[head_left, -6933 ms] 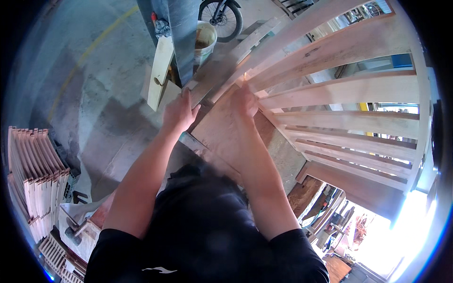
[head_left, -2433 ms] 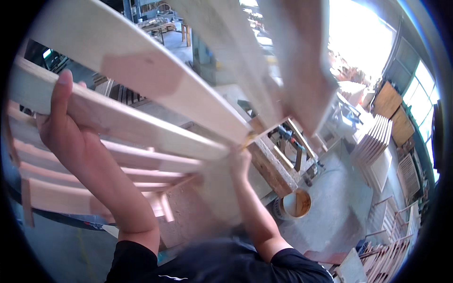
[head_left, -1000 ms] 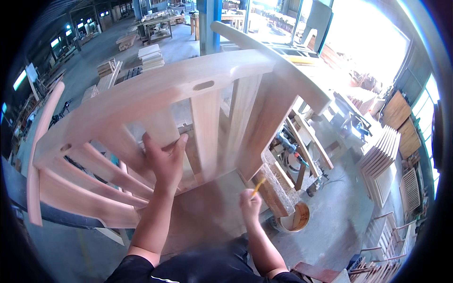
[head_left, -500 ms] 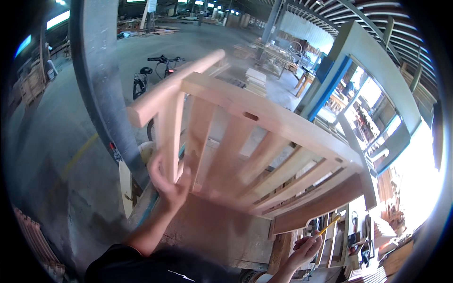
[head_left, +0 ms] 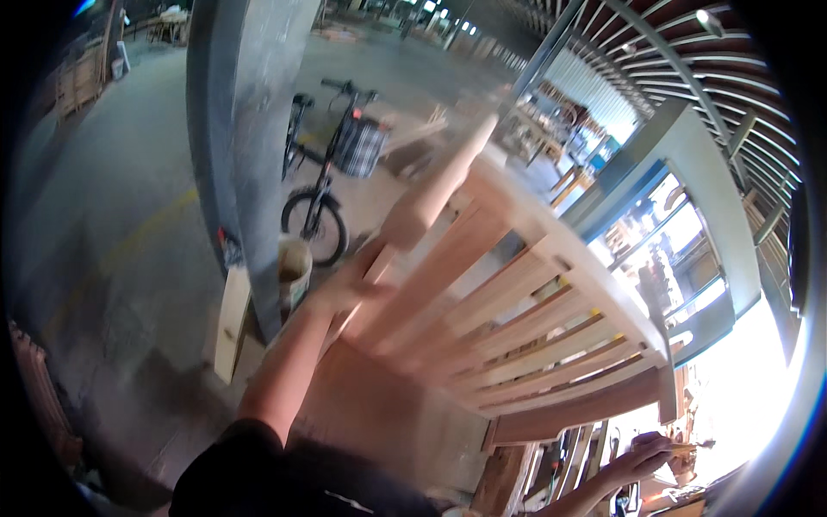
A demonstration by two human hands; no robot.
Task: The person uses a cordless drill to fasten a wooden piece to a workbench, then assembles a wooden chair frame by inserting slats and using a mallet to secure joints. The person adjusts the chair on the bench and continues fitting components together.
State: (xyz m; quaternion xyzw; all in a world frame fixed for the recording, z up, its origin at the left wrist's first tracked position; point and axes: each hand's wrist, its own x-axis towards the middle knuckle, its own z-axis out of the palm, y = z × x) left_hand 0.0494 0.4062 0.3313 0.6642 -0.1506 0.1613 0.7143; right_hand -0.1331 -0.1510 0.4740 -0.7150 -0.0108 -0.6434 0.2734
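A pale wooden slatted furniture frame [head_left: 508,297], with several slats, a slotted rail and a thick rounded bar [head_left: 439,194], stands tilted on the work surface [head_left: 370,405] before me. My left hand [head_left: 349,280], blurred by motion, wraps round the narrow upright [head_left: 376,267] below the rounded bar. Out to the right, past the frame's curved lower rail [head_left: 577,415], my right hand [head_left: 644,455] is closed on a thin yellow stick [head_left: 685,449], perhaps a pencil. Its tip points right.
A grey steel column [head_left: 245,164] rises at the left, with a bucket [head_left: 295,263] and a wooden board [head_left: 231,323] by its foot. Behind stands a bicycle [head_left: 317,220] with a checked basket. A window-like framed panel [head_left: 680,241] is at the right.
The view has swung. The frame has tilted, its rounded bar shifting right. My left hand has closed round the upright; my right hand has moved farther right with the yellow stick.
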